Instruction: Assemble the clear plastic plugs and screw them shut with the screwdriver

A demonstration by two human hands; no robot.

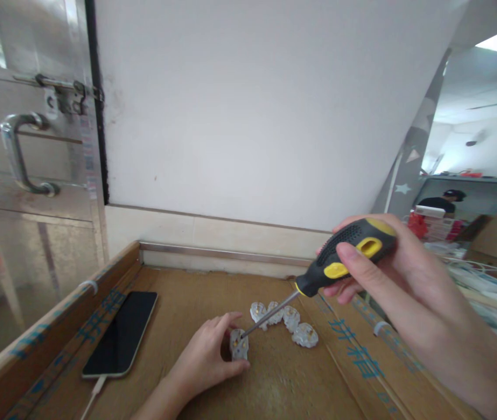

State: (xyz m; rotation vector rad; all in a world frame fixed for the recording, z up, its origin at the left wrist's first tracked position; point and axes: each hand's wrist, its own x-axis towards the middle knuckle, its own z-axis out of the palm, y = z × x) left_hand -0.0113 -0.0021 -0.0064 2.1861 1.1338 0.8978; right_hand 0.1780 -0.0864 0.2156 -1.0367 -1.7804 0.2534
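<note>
My right hand [388, 274] is closed around the black and yellow handle of a screwdriver [345, 256]. Its metal shaft slants down to the left, and the tip meets the face of a small grey-white plastic piece [239, 349] with brass-coloured spots. That piece is gripped at its edge between the thumb and fingers of my left hand [207, 353], against the cardboard. Just right of it lie several similar translucent pieces [305, 335] in a loose curved row, partly crossed by the shaft. What exactly these pieces are I cannot tell.
Brown cardboard [187, 291] with blue printing covers the work surface, with a raised wooden edge on the left. A phone [121, 332] with a white cable lies at left. Behind are a white wall and a metal door [30, 146]. Far right, a person [441, 202] appears among boxes.
</note>
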